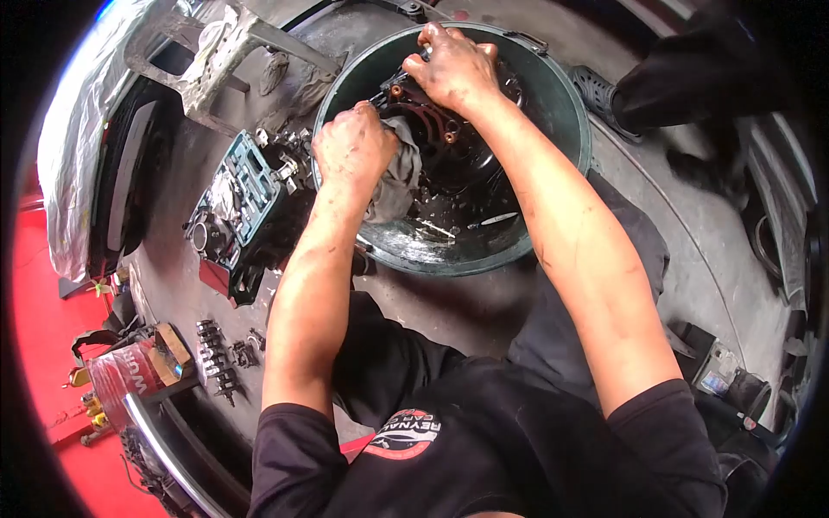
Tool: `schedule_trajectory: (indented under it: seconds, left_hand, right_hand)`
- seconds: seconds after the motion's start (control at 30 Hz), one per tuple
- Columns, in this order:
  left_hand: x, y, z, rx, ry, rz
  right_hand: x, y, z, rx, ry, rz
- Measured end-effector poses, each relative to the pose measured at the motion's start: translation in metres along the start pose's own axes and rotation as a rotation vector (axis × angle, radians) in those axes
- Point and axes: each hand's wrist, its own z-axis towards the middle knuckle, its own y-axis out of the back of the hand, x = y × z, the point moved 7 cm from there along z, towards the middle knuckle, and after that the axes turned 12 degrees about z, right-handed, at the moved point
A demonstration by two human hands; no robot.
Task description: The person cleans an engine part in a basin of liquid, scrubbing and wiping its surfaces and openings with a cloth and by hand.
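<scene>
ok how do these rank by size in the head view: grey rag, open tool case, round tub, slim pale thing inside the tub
1. Round tub
2. Open tool case
3. Grey rag, judged by its visible part
4. Slim pale thing, clearly smallest

A grey concrete floor (pixel 734 224) carries everything. Between 12 and 1 o'clock stands a round, dark green basin (pixel 561 112). A cable (pixel 673 207) trails across the floor at 3 o'clock. At 8 o'clock lies a metal shaft (pixel 214 361) with several lobes, a small metal part (pixel 245 352) just beside it. Crumpled cloths (pixel 313 91) lie at 11 o'clock, near a worn plastic chair (pixel 203 91) between 10 and 11.
</scene>
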Motion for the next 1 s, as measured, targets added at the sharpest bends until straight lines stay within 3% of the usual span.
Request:
schedule_trajectory:
  seconds: [0.07, 0.1, 0.27, 0.3, 0.37, 0.4, 0.43, 0.5, 0.53, 0.57, 0.6, 0.67, 0.7, 0.73, 0.93, 1.0]
  left_hand:
    - [0.0, -0.01, 0.006, -0.112, -0.037, 0.052]
    - [-0.001, -0.015, 0.004, -0.322, -0.098, 0.082]
    - [-0.011, -0.012, -0.027, -0.591, -0.294, -0.066]
    - [0.013, -0.037, -0.022, -0.618, -0.252, -0.407]
    - [0.045, -0.041, -0.033, -0.653, -0.088, -0.583]
    - [0.053, -0.015, -0.055, -0.672, 0.02, -0.418]
    - [0.071, -0.042, -0.058, -0.479, 0.178, -1.36]
    - [0.07, -0.026, -0.08, -0.408, 0.143, -1.117]
    - [0.056, -0.025, -0.084, -0.286, 0.192, -1.484]
    - [0.035, 0.012, -0.09, -0.355, -0.015, -0.987]
    - [0.026, 0.009, -0.09, -0.305, -0.096, -0.975]
    - [0.002, -0.047, -0.065, 0.265, 0.064, -2.287]
    - [-0.007, -0.05, -0.06, 0.295, 0.1, -2.388]
    - [-0.012, -0.049, -0.058, 0.273, 0.22, -2.415]
    - [-0.055, -0.031, -0.048, 0.4, 0.097, -2.36]
    - [-0.058, -0.028, -0.043, 0.519, -0.108, -2.181]
  right_hand:
    - [-0.002, 0.004, -0.001, -0.058, 0.027, 0.018]
    - [-0.002, 0.009, -0.005, -0.061, 0.014, 0.02]
    - [-0.007, 0.024, -0.017, -0.112, -0.024, 0.091]
    - [-0.006, 0.023, -0.018, -0.106, -0.021, 0.09]
    - [-0.002, 0.022, -0.022, -0.076, 0.0, 0.145]
    - [0.0, 0.021, -0.023, -0.075, -0.003, 0.157]
    - [0.001, 0.018, -0.025, -0.087, 0.005, 0.155]
    - [0.005, 0.012, -0.025, -0.112, 0.036, 0.146]
    - [0.005, 0.012, -0.026, -0.154, 0.046, 0.146]
    - [0.005, 0.01, -0.028, -0.19, 0.058, 0.143]
    - [0.007, 0.01, -0.03, -0.224, 0.075, 0.138]
    - [0.01, 0.012, -0.034, -0.171, 0.054, 0.126]
    - [0.01, 0.013, -0.035, -0.157, 0.044, 0.122]
    - [0.009, 0.016, -0.034, -0.149, 0.033, 0.117]
    - [-0.002, 0.023, -0.035, -0.138, -0.007, 0.062]
    - [-0.006, 0.022, -0.029, -0.142, 0.018, 0.051]
